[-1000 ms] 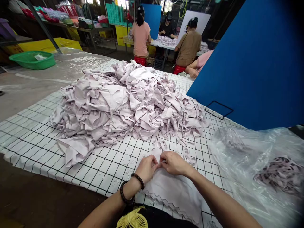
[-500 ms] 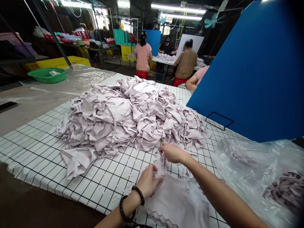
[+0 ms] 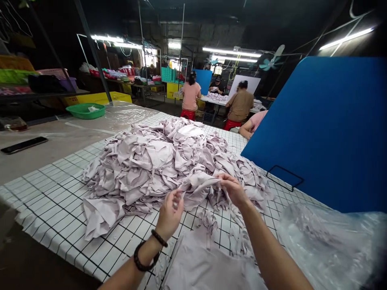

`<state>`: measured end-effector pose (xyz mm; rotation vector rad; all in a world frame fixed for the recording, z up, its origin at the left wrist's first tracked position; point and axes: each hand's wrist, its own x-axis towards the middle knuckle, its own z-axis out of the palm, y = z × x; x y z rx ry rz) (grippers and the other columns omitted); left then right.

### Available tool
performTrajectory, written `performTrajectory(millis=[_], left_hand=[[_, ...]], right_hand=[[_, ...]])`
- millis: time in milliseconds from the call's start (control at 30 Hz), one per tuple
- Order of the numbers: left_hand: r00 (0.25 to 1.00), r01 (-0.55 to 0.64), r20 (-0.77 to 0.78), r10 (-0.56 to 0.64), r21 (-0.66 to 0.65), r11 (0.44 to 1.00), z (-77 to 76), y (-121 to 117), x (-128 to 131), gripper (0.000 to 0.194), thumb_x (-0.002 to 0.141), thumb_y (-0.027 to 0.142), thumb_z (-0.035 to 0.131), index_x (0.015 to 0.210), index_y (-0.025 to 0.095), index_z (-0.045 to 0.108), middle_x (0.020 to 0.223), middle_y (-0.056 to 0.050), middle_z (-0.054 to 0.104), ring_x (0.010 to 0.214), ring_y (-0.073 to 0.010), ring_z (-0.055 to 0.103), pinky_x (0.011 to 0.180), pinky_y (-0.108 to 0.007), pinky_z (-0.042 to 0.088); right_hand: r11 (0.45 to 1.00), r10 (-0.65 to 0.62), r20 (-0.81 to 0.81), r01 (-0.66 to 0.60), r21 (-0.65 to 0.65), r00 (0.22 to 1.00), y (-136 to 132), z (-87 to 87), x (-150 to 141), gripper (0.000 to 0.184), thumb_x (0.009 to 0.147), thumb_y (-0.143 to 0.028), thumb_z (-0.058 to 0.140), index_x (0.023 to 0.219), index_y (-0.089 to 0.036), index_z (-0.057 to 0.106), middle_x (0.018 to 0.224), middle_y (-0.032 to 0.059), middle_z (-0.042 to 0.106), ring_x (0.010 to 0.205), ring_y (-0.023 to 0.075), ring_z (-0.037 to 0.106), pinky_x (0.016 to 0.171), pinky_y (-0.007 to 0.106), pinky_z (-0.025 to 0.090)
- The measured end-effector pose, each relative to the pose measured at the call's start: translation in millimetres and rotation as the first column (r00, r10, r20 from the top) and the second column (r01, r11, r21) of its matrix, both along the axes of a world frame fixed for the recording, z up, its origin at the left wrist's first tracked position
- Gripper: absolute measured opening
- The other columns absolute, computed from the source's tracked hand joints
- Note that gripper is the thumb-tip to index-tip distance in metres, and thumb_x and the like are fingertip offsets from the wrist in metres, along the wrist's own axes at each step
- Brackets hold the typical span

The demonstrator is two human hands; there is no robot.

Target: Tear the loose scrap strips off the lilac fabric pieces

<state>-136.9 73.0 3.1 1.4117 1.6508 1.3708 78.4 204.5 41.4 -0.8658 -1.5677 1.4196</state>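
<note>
A pale lilac-grey garment [image 3: 199, 183] is stretched between my two hands at the near edge of a large heap of similar garments [image 3: 142, 157]. My right hand [image 3: 234, 190] pinches its right end. At the left end, the curled fingers of my left hand [image 3: 171, 213] are closed on the cloth, though its fingertips are slightly blurred. Below them, another garment [image 3: 205, 262] of the same colour lies flat on the white checked tablecloth [image 3: 127, 245], with gathered straps at its top. Two dark bead bracelets circle my left wrist.
On the right stand a tall blue panel [image 3: 332, 133] with a black wire foot and a clear plastic bag [image 3: 329, 241]. To the left are a phone [image 3: 24, 145] and a green basin [image 3: 86, 112]. Several people sit or stand at tables beyond.
Both hands have left the flat garment and moved forward to the heap, where they now hold another garment. The view has tilted upward.
</note>
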Motion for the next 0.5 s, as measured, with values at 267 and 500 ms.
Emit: performTrajectory(millis=[267, 500], left_hand=[[0.775, 0.568, -0.377, -0.506, 0.065, 0.821, 17.7, 70, 64, 0.062, 0.065, 0.039, 0.074, 0.121, 0.021, 0.054, 0.109, -0.009, 0.062, 0.1, -0.0253, 0.056, 0.09, -0.037, 0.043], [0.763, 0.614, 0.243, -0.599, 0.016, 0.789, -5.8, 93, 45, 0.024, 0.08, 0.038, 0.061, 0.077, 0.015, 0.066, 0.063, 0.0, 0.06, 0.058, -0.0122, 0.053, 0.058, -0.023, 0.042]], right_hand=[[0.974, -0.069, -0.242, 0.013, -0.227, 0.968, -22, 23.2, 55, 0.007, 0.074, -0.022, 0.058, 0.072, -0.019, 0.052, 0.077, 0.0046, 0.067, 0.069, 0.0163, 0.055, 0.063, 0.027, 0.039], [0.963, -0.229, -0.218, 0.188, -0.191, 0.949, -13, 24.2, 89, 0.012, 0.073, -0.028, 0.063, 0.075, -0.019, 0.055, 0.067, -0.0001, 0.057, 0.059, 0.0125, 0.049, 0.054, 0.024, 0.039]])
